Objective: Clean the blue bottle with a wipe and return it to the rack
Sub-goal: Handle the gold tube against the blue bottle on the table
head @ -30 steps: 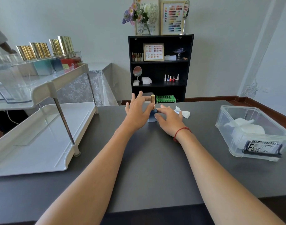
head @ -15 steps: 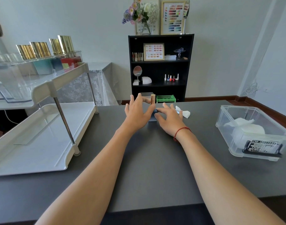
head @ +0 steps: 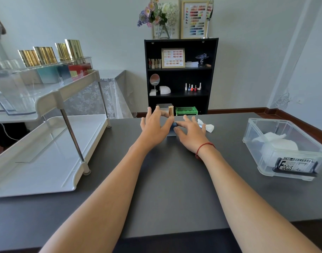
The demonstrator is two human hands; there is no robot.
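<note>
Flanking the upright blue bottle (head: 171, 131) mid-table (head: 165, 189), both hands show spread fingers | my left hand (head: 153, 127): thumb touching below the gold cap (head: 171, 111), no clasp | my right hand (head: 190, 133): fingertip at the bottle's shoulder, uncurled | wipe (head: 208, 127) just beyond the right hand | rack (head: 46, 157) well apart, left.

**Bottle mid-table, rack to the left, box to the right**

The bottle (head: 172, 129) stands upright on the table (head: 174, 189), toward its far edge. The left hand (head: 154, 127) is at its left side and the right hand (head: 190, 133) at its right, both touching it. A wipe (head: 208, 127) lies on the table just right of the right hand. The two-tier rack (head: 46, 161) sits on the table's left part, with more bottles (head: 46, 56) on its upper tier. A box (head: 284, 161) holding wipes (head: 277, 145) sits at the right. A bookshelf (head: 180, 99) stands against the wall behind the table.
</note>
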